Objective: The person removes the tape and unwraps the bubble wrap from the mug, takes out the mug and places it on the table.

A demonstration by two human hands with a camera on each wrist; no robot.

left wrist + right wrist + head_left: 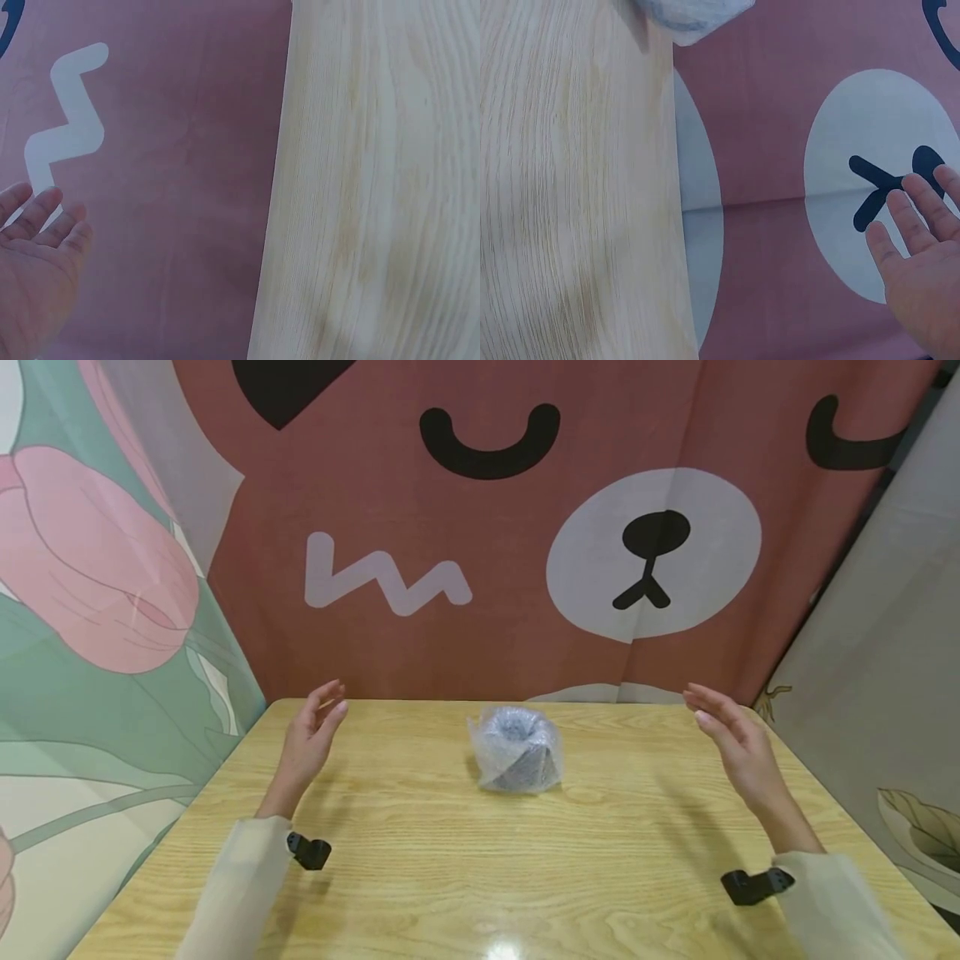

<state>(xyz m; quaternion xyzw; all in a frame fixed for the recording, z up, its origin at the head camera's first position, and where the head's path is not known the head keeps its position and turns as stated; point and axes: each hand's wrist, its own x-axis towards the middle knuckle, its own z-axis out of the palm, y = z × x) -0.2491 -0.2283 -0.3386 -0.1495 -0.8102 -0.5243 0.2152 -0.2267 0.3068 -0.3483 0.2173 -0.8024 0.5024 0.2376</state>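
A bundle of clear bubble wrap (519, 752) stands near the back middle of the table, with a hollow in its top; whatever may be inside cannot be made out. To its left my left hand (309, 735) is held above the table, fingers loosely extended and touching nothing. On the other side my right hand (738, 752) hovers in much the same way, palm facing inward and holding nothing. Both hands are well apart from the bundle. A corner of the bubble wrap (697, 16) shows at the top of the right wrist view.
The light wooden table (450, 877) ends at a reddish-brown curtain (510, 652) printed with a bear face. A floral curtain (112, 693) hangs along the left, and a grey one (885, 635) along the right. Each sleeve carries a small black wrist camera (309, 852).
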